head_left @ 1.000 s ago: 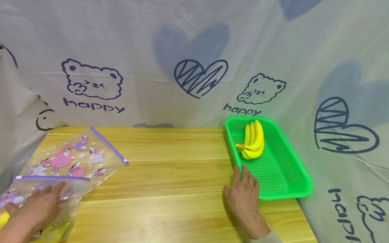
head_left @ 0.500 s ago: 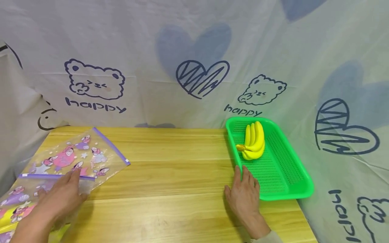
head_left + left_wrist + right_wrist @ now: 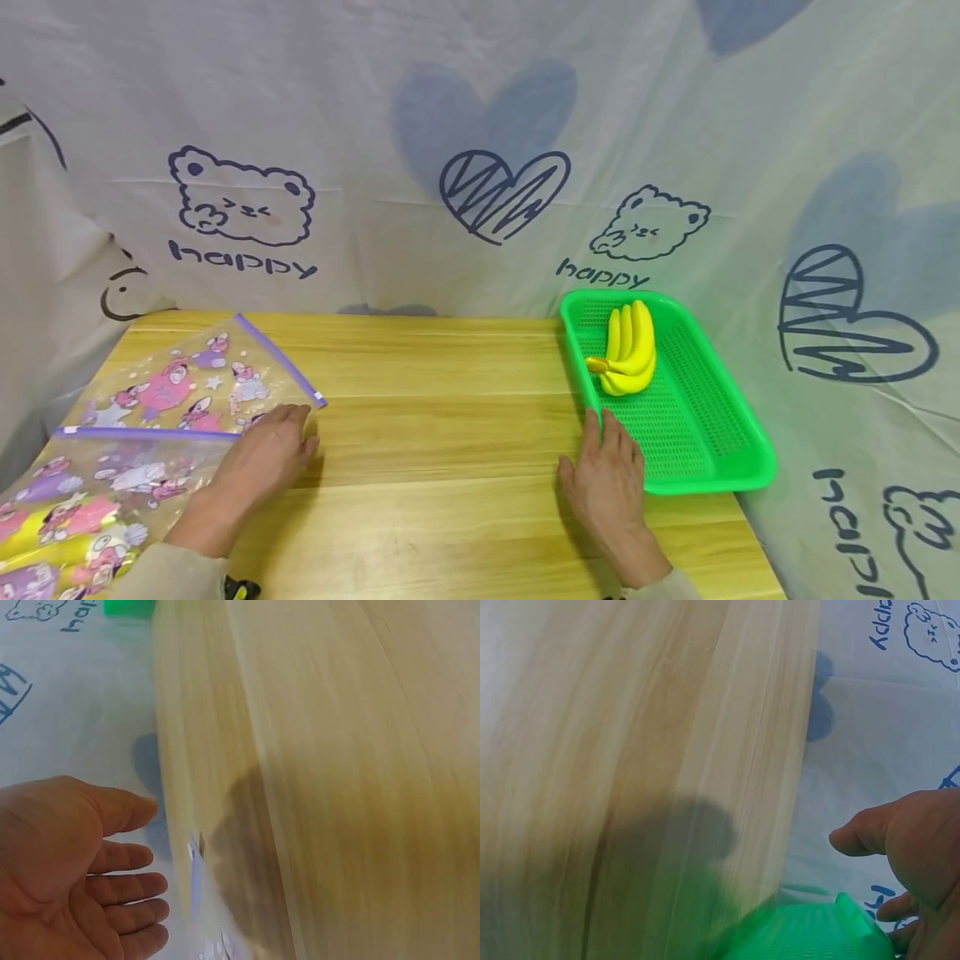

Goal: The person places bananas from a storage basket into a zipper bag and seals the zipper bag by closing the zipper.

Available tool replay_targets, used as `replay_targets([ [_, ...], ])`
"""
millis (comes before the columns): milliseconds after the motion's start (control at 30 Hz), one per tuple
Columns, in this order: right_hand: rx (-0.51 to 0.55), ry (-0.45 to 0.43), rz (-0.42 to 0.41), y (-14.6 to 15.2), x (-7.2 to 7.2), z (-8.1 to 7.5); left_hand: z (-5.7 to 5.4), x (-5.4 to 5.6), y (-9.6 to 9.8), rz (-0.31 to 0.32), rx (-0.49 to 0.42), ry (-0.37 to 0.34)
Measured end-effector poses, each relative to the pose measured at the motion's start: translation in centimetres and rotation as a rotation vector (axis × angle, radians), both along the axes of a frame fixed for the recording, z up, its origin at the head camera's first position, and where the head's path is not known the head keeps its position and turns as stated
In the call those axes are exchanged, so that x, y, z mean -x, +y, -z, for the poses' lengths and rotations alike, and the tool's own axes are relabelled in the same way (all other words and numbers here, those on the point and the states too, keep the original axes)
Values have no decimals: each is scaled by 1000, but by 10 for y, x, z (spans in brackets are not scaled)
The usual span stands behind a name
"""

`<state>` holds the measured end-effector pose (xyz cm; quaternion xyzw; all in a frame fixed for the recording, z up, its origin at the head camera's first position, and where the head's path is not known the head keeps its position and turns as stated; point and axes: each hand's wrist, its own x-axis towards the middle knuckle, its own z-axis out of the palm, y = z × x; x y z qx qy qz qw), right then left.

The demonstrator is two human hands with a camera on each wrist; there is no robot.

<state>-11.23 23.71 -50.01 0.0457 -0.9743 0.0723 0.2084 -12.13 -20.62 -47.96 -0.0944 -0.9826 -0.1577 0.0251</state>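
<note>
A bunch of yellow bananas (image 3: 632, 354) lies at the back left inside a green plastic basket (image 3: 738, 417). My right hand (image 3: 606, 487) is at the basket's near left rim, fingertips over the edge, fingers extended. On the left, my left hand (image 3: 262, 458) is above the wooden table beside two zip bags, holding nothing; the left wrist view shows its fingers (image 3: 135, 889) relaxed. The farther zip bag (image 3: 168, 387) lies flat, printed with pink and purple cartoon figures. The nearer zip bag (image 3: 112, 467) overlaps it and has yellow things inside, partly hidden by the print.
The wooden table (image 3: 435, 417) stretches between the bags and the basket. A pale curtain (image 3: 375, 125) printed with bears and hearts hangs behind the table and along its right side.
My left hand has moved right, off the nearer zip bag toward the table's middle, uncovering the yellow contents. My right hand stays at the basket rim. The view has shifted slightly left.
</note>
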Motion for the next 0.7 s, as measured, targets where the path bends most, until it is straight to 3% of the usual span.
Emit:
replay_targets([
  [167,16,10,-7,-1,-1,-2,3,8,5,-17,5,-39],
  [233,18,25,-12,-1,-1,-3,5,11,6,-39,31,-87],
  [400,27,46,-29,-1,-1,-2,12,19,7,-144,19,-335],
  [500,28,73,-47,-2,-1,-2,14,23,11,-199,-10,-446],
  [700,24,130,-88,-3,1,-1,11,24,27,-156,-42,-451],
])
